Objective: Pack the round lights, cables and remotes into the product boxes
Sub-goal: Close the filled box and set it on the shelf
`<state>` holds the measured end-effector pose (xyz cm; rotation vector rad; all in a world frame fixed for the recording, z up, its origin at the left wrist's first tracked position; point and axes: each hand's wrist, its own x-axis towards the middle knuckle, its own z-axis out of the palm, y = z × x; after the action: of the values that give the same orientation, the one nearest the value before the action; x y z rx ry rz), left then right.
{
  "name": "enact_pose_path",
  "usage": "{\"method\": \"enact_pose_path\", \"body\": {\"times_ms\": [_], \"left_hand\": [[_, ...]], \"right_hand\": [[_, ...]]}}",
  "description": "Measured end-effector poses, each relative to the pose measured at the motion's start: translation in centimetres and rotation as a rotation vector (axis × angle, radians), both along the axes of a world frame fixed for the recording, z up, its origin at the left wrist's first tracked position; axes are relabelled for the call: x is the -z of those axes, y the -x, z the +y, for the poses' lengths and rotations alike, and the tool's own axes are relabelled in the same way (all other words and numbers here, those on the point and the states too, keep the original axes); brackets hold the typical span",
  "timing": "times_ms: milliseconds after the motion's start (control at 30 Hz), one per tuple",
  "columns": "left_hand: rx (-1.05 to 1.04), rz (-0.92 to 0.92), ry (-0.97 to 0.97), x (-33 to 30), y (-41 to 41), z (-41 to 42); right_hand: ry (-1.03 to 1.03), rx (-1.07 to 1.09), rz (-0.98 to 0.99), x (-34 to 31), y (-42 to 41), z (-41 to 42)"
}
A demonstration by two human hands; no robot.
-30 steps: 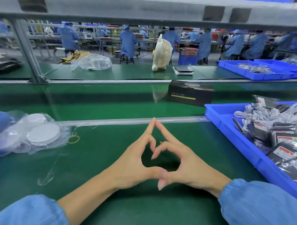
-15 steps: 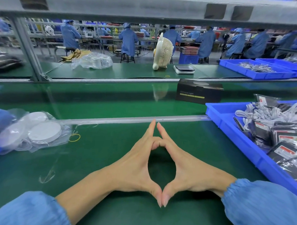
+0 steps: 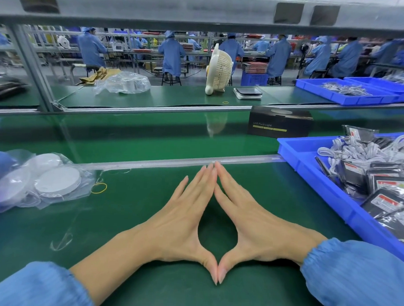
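Note:
My left hand (image 3: pixel 181 223) and my right hand (image 3: pixel 251 222) lie flat on the green bench with straight fingers. Their fingertips and thumb tips touch, framing a diamond-shaped gap, and neither holds anything. White round lights (image 3: pixel 56 183) lie in clear plastic bags at the left edge. A black product box (image 3: pixel 280 121) stands on the green conveyor belt beyond my hands. At the right, a blue bin (image 3: pixel 298 154) holds white cables (image 3: pixel 368 148) and bagged black remotes (image 3: pixel 389 184).
A yellow rubber band (image 3: pixel 98 187) lies beside the bagged lights. A clear rail (image 3: pixel 173 162) divides bench from conveyor. Across the belt stand a cream fan (image 3: pixel 218 71), a small scale (image 3: pixel 247 93) and further blue trays (image 3: pixel 345 89). People in blue coats sit at rows behind.
My fingers have straightened and flattened onto the bench. The curled shape from a second ago has widened into a diamond, with both hands reaching further toward the rail.

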<state>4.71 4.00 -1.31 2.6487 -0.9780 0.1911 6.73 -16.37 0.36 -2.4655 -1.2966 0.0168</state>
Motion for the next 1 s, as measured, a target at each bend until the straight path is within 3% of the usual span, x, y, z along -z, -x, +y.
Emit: {"method": "enact_pose_path", "body": {"times_ms": [133, 267, 367, 500, 633, 767, 833, 900, 1000], "left_hand": [[-0.082, -0.15, -0.043, -0.4, -0.8, 1.0], [-0.031, -0.386, -0.255, -0.6, -1.6, 1.3], [-0.031, -0.481, -0.273, -0.4, -1.9, 1.5], [-0.054, -0.547, -0.087, -0.5, -1.5, 1.4], [-0.022, -0.658, 0.28, -0.6, -0.9, 0.2], [0.041, -0.717, 0.487, -0.4, -0.2, -1.2], [0.054, -0.642, 0.595, -0.6, 0.3, -1.8], [0.021, -0.43, 0.806, -0.8, 1.0, -2.7], [-0.088, 0.101, 1.325, -1.5, 2.2, -4.6]], "right_hand": [[0.201, 0.101, -0.311, -0.1, -0.6, -0.4], [0.24, 0.069, -0.429, 0.2, -0.6, 0.0], [0.294, 0.055, -0.465, 0.3, -0.6, 0.1], [0.227, 0.064, -0.488, -0.1, -0.5, 0.3], [-0.137, 0.002, -0.402, -0.5, 0.0, 0.7], [-0.375, -0.076, -0.384, 0.0, 0.6, 1.3], [-0.418, -0.097, -0.393, 0.2, 0.9, 1.6], [-0.509, -0.11, -0.293, 0.4, 0.8, 1.8], [-0.808, -0.12, 0.22, 0.5, 0.4, 1.7]]}}
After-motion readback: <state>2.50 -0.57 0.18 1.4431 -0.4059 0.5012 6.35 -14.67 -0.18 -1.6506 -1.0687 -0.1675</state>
